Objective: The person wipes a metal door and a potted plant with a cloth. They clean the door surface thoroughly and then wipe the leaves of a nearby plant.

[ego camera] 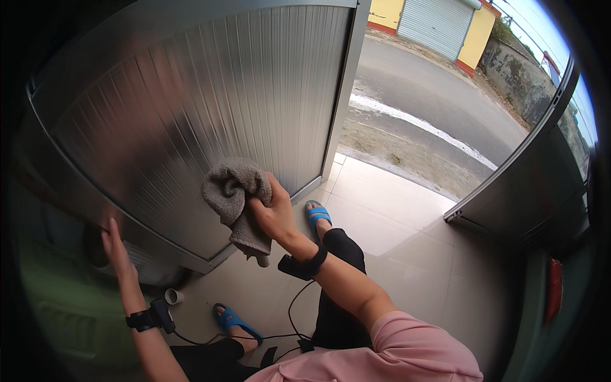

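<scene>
My right hand (274, 210) grips a bunched grey-brown terry cloth (238, 196) in front of the lower part of a ribbed metal door panel (267, 95). Whether the cloth touches the panel, I cannot tell. At the left, my left hand (117, 248) is raised with its palm turned to the door's outer edge (119, 207); it holds nothing, and the fingertips are at or close to the frame. Both wrists wear black straps with small devices joined to cables. The pink blurred shape on the panel is a reflection.
A small white cup (173, 296) lies on the tiled floor (382, 205) near a green plastic object (71, 305). Black cables (291, 310) hang by my legs. Another door leaf (530, 176) stands at the right, and a road (429, 105) shows through the doorway.
</scene>
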`<state>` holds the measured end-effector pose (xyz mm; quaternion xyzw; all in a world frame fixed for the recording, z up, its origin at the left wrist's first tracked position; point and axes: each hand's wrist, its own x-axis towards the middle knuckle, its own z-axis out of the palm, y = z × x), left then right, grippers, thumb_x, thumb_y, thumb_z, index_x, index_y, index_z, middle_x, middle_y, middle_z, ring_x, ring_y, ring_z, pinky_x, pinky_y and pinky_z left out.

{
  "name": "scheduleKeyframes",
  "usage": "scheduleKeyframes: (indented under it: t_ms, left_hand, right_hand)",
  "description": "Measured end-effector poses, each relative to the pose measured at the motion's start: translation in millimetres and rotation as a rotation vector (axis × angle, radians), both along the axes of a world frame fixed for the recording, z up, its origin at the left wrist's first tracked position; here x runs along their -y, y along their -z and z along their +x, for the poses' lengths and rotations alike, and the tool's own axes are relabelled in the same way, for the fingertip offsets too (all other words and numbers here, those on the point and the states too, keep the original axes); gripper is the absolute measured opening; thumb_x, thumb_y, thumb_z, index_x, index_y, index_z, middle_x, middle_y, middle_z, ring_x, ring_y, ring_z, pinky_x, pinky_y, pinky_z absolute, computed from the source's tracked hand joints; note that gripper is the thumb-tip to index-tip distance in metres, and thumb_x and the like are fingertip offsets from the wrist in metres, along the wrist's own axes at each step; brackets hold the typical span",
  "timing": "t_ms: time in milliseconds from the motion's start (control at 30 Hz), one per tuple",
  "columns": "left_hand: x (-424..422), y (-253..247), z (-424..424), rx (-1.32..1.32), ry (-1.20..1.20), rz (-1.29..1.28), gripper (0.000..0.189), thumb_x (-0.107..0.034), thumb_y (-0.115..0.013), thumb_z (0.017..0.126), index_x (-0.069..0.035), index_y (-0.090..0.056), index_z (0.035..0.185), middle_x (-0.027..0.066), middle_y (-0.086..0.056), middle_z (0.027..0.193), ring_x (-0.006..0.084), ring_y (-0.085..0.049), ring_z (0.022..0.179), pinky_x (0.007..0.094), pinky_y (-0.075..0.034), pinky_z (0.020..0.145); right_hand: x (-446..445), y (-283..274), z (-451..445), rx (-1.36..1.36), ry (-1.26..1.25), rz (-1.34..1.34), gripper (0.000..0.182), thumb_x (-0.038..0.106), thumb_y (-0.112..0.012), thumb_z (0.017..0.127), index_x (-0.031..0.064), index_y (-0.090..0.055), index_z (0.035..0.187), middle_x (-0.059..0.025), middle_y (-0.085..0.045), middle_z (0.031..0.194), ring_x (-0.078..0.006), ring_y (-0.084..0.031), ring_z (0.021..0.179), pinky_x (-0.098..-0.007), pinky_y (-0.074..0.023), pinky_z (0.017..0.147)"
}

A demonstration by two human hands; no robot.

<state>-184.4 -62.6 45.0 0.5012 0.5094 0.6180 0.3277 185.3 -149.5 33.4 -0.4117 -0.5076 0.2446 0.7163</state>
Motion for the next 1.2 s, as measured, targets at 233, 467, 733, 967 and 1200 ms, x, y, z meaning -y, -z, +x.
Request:
scheduleKeyframes:
  t_ms: [233,467,733,967,1200]
  left_hand:
    - [28,-4,19,-0.007,0.043,0.073,0.053,-0.036,-0.055,0.101,0.003,-0.048,0.137,0.0107,-0.053,0.140,0.0186,-0.049,0.128,0.0319,-0.034,0.108]
    - [84,-15,33,-0.054,-0.011,0.117,0.053,-0.037,-0.061,0.098,0.005,-0.053,0.129,0.0101,-0.058,0.129,0.0182,-0.053,0.117,0.0310,-0.039,0.102]
    - [192,-19,74,-0.192,0.040,0.215,0.036,-0.031,-0.064,0.097,0.002,-0.055,0.107,0.0033,-0.058,0.099,0.0124,-0.053,0.090,0.0275,-0.044,0.085]
    - [279,-28,110,-0.265,0.188,0.314,0.031,-0.025,-0.067,0.095,-0.001,-0.051,0.107,0.0021,-0.053,0.087,0.0119,-0.049,0.079,0.0273,-0.043,0.075]
    - [337,-53,131,-0.574,0.437,0.313,0.044,-0.023,-0.069,0.089,0.002,-0.048,0.118,0.0124,-0.056,0.088,0.0247,-0.056,0.076,0.0350,-0.047,0.076]
  right_hand:
    - [83,20,1,-0.022,0.098,-0.068,0.038,0.000,-0.058,0.078,-0.0006,-0.058,0.116,-0.0140,-0.066,0.101,-0.0222,-0.064,0.099,-0.0311,-0.0482,0.090]
    - [155,-83,-3,0.015,-0.107,-0.014,0.032,0.003,-0.058,0.081,-0.0032,-0.059,0.112,-0.0093,-0.067,0.095,-0.0153,-0.061,0.091,-0.0289,-0.0488,0.085]
    - [214,-82,3,0.034,-0.523,-0.210,0.031,0.006,-0.058,0.080,-0.0030,-0.059,0.111,-0.0066,-0.064,0.094,-0.0128,-0.057,0.091,-0.0280,-0.0472,0.086]
    - [288,-84,15,0.261,-0.430,-0.284,0.035,0.006,-0.059,0.076,-0.0029,-0.058,0.110,-0.0112,-0.065,0.094,-0.0156,-0.056,0.088,-0.0297,-0.0471,0.084]
    - [359,-104,22,0.117,-0.453,-0.410,0.043,0.005,-0.059,0.076,-0.0020,-0.060,0.118,-0.0073,-0.065,0.105,-0.0156,-0.058,0.099,-0.0309,-0.0457,0.094]
